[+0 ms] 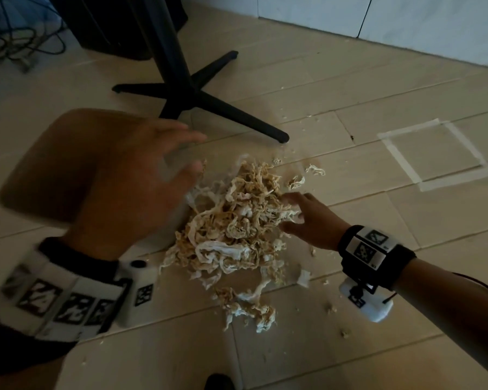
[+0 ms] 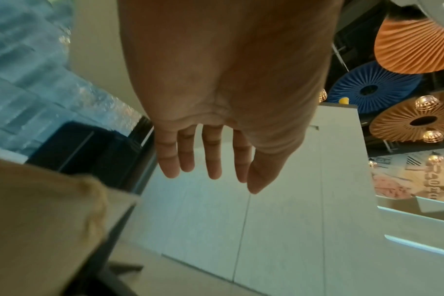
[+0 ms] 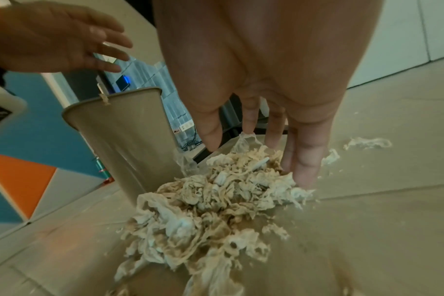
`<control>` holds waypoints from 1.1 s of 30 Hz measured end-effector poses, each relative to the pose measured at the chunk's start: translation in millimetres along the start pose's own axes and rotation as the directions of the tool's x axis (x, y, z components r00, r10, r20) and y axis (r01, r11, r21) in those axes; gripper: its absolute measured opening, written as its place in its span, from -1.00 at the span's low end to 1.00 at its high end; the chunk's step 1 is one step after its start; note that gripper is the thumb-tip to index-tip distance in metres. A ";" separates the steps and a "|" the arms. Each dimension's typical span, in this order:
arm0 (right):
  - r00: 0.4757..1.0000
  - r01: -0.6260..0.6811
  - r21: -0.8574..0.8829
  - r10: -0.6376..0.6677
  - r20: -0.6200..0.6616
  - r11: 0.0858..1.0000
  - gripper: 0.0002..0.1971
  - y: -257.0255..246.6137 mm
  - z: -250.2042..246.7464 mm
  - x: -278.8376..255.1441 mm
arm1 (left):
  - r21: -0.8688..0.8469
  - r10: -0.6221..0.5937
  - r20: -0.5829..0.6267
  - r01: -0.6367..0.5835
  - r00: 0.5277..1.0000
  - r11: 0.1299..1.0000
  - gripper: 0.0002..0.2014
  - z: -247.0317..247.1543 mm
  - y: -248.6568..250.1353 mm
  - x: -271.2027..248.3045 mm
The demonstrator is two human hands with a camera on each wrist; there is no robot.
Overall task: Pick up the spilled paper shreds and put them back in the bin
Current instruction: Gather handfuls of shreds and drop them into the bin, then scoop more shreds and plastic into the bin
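Crinkled paper shreds (image 1: 237,220); smooth matt bin (image 3: 124,136)

right hand (image 3: 254,84) touching paper shreds (image 3: 210,204), bin (image 3: 124,136) beside

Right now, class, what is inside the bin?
Only the bin's outer wall and rim show, with one shred hanging over the rim. The left hand covers its mouth from above, so the contents stay hidden.

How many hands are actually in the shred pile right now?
1. The right hand has its fingers pressed into the right edge of the paper shreds on the floor. The left hand is open and empty above the bin, touching no shreds.
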State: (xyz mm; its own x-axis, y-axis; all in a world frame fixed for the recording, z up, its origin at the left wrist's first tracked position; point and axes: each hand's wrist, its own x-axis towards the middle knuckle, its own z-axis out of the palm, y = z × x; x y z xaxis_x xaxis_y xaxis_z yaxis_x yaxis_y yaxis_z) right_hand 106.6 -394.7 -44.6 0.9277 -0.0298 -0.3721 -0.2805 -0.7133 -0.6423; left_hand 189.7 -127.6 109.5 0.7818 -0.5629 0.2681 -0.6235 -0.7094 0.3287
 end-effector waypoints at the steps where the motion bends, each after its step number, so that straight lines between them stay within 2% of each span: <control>1: 1.000 0.027 -0.027 -0.027 -0.005 0.999 -0.31 -2.6 -2.3 5.0 | 0.008 0.023 0.028 -0.023 0.999 1.000 -0.64 14.5 5.6 1.1; 3: 0.997 0.080 -0.089 -0.082 -0.012 0.993 -0.22 -9.4 -6.4 17.7 | -0.060 0.023 0.091 -0.017 0.996 0.998 -0.66 45.2 10.8 1.6; 5: 0.991 0.128 -0.173 -0.131 -0.005 0.977 -0.14 -15.6 -6.5 33.2 | -0.145 -0.033 0.167 0.058 0.985 0.988 -0.68 72.9 13.8 1.2; 7: 0.986 0.163 -0.263 -0.161 0.032 0.951 -0.05 -18.8 -2.2 50.4 | -0.135 -0.085 0.228 0.118 0.970 0.984 -0.67 96.6 17.8 0.4; 11: 0.976 0.204 -0.459 -0.146 0.159 0.865 0.10 -19.0 7.6 86.4 | -0.081 -0.200 0.329 0.239 0.923 0.968 -0.64 136.4 7.3 -2.2; 14: 0.968 0.196 -0.517 -0.081 0.236 0.833 0.12 -17.7 11.4 104.3 | -0.059 -0.239 0.362 0.278 0.901 0.959 -0.64 155.1 -5.8 -7.8; 17: 0.963 0.219 -0.515 -0.099 0.251 0.829 -0.01 -16.7 15.5 109.1 | -0.071 -0.267 0.348 0.310 0.899 0.948 -0.66 164.6 -16.3 -11.0; 23: 0.966 0.258 -0.369 -0.227 0.126 0.893 -0.41 -11.4 21.7 111.4 | -0.115 -0.291 0.365 0.353 0.884 0.928 -0.65 173.8 -29.2 -16.6; 27: 0.987 0.160 -0.247 -0.160 0.023 0.956 -0.50 -11.6 11.2 106.7 | -0.154 -0.291 0.318 0.352 0.902 0.923 -0.61 175.6 -29.6 -17.9; 30: 0.991 0.126 -0.149 -0.131 -0.026 0.981 -0.54 -16.7 -2.6 97.8 | -0.178 -0.267 0.299 0.328 0.916 0.928 -0.48 173.5 -22.1 -14.3; 33: 0.986 0.156 -0.108 -0.162 -0.048 0.982 -0.59 -28.5 -14.6 90.2 | -0.239 -0.222 0.335 0.311 0.916 0.920 -0.19 171.2 -11.7 -7.1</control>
State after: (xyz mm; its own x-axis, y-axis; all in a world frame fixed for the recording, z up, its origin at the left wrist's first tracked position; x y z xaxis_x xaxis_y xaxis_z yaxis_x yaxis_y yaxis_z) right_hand 201.9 -387.3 -50.0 0.9715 0.0527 -0.2310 -0.1043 -0.7804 -0.6166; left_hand 192.4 -188.0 -51.2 0.8560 -0.5000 -0.1310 -0.3321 -0.7262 0.6019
